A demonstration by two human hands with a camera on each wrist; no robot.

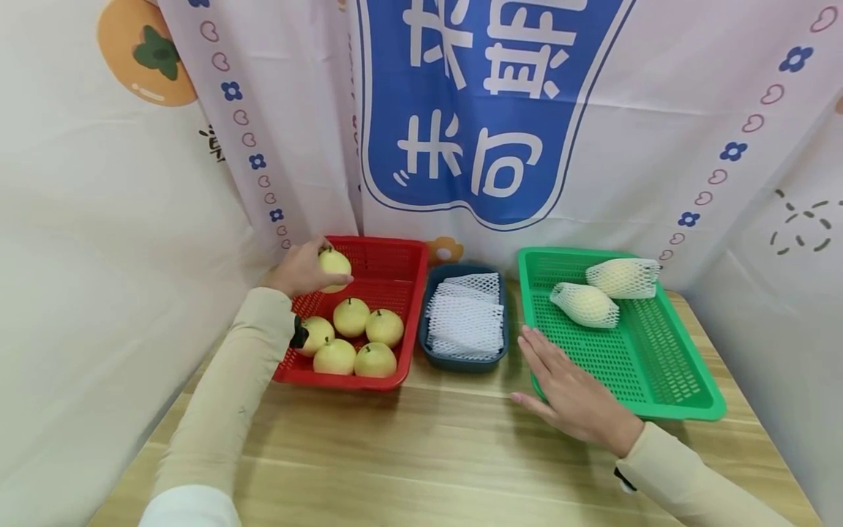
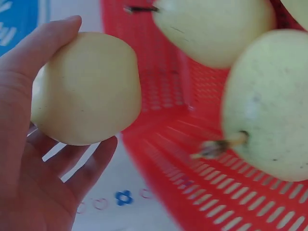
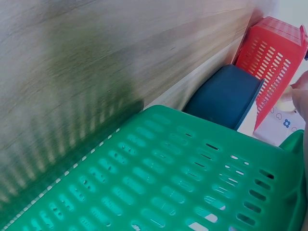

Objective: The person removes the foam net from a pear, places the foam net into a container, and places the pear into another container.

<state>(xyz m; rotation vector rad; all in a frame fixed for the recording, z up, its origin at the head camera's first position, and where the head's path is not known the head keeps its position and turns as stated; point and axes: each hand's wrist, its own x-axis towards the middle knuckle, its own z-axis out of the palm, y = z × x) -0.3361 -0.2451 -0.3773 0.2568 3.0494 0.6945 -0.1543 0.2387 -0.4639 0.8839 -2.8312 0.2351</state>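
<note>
My left hand (image 1: pixel 299 269) grips a pale yellow pear (image 1: pixel 334 269) above the back left part of a red basket (image 1: pixel 421 293). In the left wrist view the thumb lies over that pear (image 2: pixel 89 89), with fingers curled beneath it. Several more pears (image 1: pixel 351 317) with dark stems sit in the front of this basket. My right hand (image 1: pixel 579 395) holds nothing; its fingers stretch out over the front left rim of a green basket (image 1: pixel 707 406). Two pears (image 1: pixel 586 305) wrapped in white foam netting lie towards the back of the green basket.
Between the baskets stands a dark blue tray (image 1: pixel 464 364) with a stack of white foam net sleeves (image 1: pixel 464 318). Everything rests on a wooden table (image 1: pixel 421 454). A printed cloth (image 1: pixel 303 110) hangs close behind the containers, and white cloth walls flank both sides.
</note>
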